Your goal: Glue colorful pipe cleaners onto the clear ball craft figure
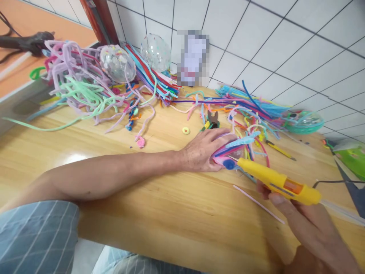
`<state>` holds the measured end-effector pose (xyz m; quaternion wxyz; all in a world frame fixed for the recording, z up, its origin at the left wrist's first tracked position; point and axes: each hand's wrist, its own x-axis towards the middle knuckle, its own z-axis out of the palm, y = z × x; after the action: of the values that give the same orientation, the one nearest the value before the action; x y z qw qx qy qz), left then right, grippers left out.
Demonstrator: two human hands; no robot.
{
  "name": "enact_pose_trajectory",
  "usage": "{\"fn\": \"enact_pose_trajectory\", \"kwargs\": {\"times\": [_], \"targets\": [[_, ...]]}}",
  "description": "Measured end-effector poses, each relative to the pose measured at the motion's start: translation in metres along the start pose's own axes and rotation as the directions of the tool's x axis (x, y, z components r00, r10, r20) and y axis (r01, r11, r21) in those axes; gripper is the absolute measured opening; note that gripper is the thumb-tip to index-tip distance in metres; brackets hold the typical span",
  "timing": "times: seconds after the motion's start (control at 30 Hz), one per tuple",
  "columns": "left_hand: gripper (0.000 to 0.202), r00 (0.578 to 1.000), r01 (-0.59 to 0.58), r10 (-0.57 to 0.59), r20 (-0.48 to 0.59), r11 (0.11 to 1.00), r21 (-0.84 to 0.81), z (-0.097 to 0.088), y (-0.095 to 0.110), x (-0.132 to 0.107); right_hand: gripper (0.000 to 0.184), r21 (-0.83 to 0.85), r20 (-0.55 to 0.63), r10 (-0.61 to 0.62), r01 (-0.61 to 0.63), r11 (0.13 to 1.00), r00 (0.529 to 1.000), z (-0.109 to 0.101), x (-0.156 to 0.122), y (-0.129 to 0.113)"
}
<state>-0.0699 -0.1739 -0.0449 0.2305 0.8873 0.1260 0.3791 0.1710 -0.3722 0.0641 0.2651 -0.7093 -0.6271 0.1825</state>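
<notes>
My left hand [203, 150] is closed over a craft piece of pipe cleaners [224, 154], in pink, purple and blue, with a dark blue round coil at its near end. A light blue strip crosses its top. In my right hand [293, 213] is a yellow glue gun [276, 180], gripped from below. Its thin metal nozzle points left and meets or nearly meets the piece just above the blue coil; exact contact is unclear. Part of the piece is hidden under my left palm and fingers.
Loose pipe cleaners [82, 91] pile up at the left, with clear confetti balls [117, 64] beside them. Pliers [212, 120] and a yellow craft knife [281, 150] lie beyond my hands. A blurred phone [194, 59] leans on the tiled wall. A thin pink stem [258, 203] lies nearer me.
</notes>
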Motion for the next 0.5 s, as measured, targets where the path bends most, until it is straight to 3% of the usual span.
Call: {"fn": "enact_pose_trajectory", "kwargs": {"times": [0.2,0.5], "targets": [[0.074,1.0,-0.022,0.022,-0.022,1.0,-0.007,0.0013,-0.0012,0.0016,0.041,-0.028,-0.007,0.022,-0.023,0.999,1.0,0.0023,-0.0004,0.0066],[0.076,1.0,0.006,-0.006,0.002,0.999,-0.033,-0.0012,0.0011,0.0023,0.029,-0.051,-0.019,-0.047,0.046,0.998,0.999,0.005,0.0042,-0.0006]]}}
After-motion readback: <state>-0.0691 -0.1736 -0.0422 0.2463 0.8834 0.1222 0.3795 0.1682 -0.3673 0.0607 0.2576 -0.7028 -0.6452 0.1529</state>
